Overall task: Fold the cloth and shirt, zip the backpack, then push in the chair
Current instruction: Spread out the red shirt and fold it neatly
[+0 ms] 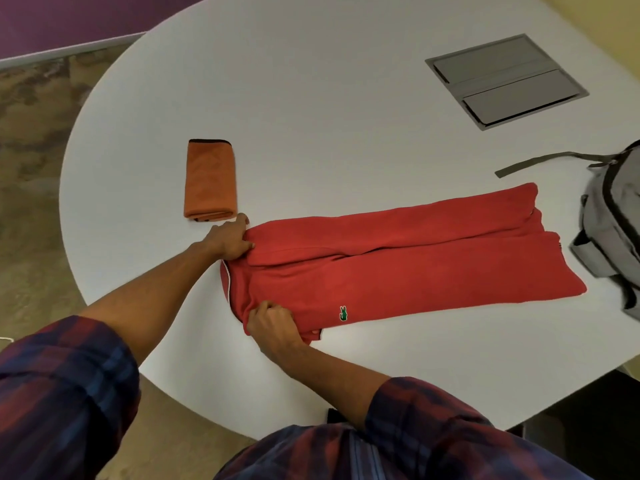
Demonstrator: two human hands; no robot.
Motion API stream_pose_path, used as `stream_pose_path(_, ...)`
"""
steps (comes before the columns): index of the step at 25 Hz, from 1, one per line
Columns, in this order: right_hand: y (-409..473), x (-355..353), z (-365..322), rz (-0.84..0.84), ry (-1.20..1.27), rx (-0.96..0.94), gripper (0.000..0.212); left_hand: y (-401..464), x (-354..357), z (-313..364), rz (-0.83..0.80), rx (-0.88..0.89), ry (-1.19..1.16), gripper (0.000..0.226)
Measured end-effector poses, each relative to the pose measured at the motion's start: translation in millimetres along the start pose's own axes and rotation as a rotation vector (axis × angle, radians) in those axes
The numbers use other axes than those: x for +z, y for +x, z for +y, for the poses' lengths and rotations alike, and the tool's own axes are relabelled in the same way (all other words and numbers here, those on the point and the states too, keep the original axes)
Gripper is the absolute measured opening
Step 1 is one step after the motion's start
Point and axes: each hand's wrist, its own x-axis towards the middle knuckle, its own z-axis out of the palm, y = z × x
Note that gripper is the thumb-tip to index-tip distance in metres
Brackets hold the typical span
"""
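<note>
Your left hand (231, 241) reaches out with the arm nearly straight and grips the collar end of the red shirt (408, 261), fingers curled over the fabric edge and knuckles up. Your right hand (273, 323) sits nearer your body with the elbow bent; its fingers are bunched into the shirt's near corner at that same end, pinching the cloth there. Both plaid sleeves are pushed back above the wrists.

The shirt lies flat on the white table (311, 98), folded lengthwise into a long band, its collar end under your hands. Its far end lies just beside the grey backpack (613, 230), which sits at the table's right edge. A small green logo faces up near your right hand.

The orange cloth (210, 181) lies folded into a neat rectangle, just beyond the shirt's collar end and close to your left hand, not touching the shirt. A grey cable hatch (505, 81) is set into the table well beyond the shirt.
</note>
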Motion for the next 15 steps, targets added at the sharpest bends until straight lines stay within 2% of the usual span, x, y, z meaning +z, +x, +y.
stream_pose_path(3,3,-5,12,0.131,0.168,-0.065,0.037,-7,-2,-4,-0.031,0.007,-0.077,0.018)
stream_pose_path(6,-19,-5,15,0.193,0.284,-0.133,0.026,-25,-16,-9,-0.06,-0.038,-0.228,0.028)
stream_pose_path(8,-28,-3,12,0.233,0.533,-0.149,0.019,-41,-30,-16,-0.063,-0.086,-0.278,0.03)
stream_pose_path(10,-41,-9,5,0.262,0.781,-0.179,0.01,-58,-48,-19,-0.079,-0.138,-0.331,0.02)
stream_pose_path(12,-53,-21,-1,0.321,0.978,-0.2,0.017,-72,-69,-14,-0.056,-0.162,-0.321,0.021)
stream_pose_path(15,-73,-38,9,0.354,1.15,-0.21,0.032,-89,-96,12,-0.001,-0.103,-0.245,0.029)
